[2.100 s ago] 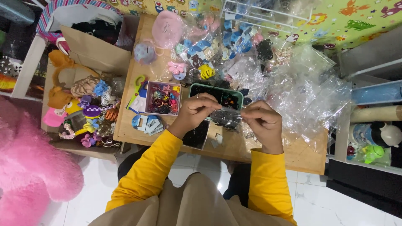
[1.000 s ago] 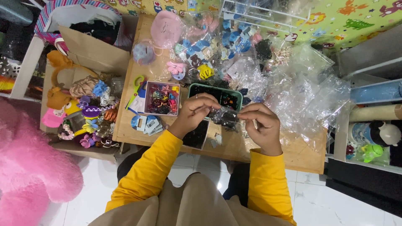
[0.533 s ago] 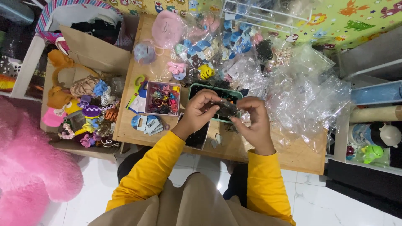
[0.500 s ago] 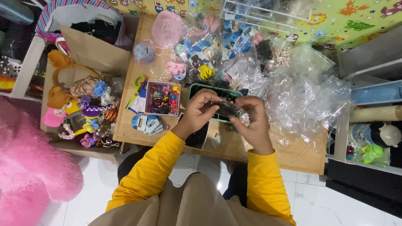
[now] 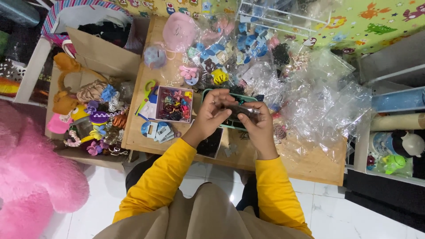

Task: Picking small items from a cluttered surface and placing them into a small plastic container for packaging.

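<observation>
Cluttered with hair accessories and loose clear wrappers, a low wooden worktop (image 5: 310, 166) fills the middle of the frame above white floor tiles. At its centre, the fingers (image 5: 221, 98) of the left hand (image 5: 211, 116) and those of the right hand (image 5: 258, 125) pinch a small clear packet of dark clips (image 5: 241, 109) from both ends, holding it just above a green tray (image 5: 208, 93). The work appears to be at the closing stage, the packet's mouth being pressed together; finishing it would likely call for a firm, even pinch along the open edge. Just left of the hands sits a white box of coloured clips (image 5: 173, 104), with green scissors (image 5: 148, 88) beside it. A cardboard box of plush toys (image 5: 95, 57) stands at upper left, a pink furry cushion (image 5: 35, 177) at lower left.
</observation>
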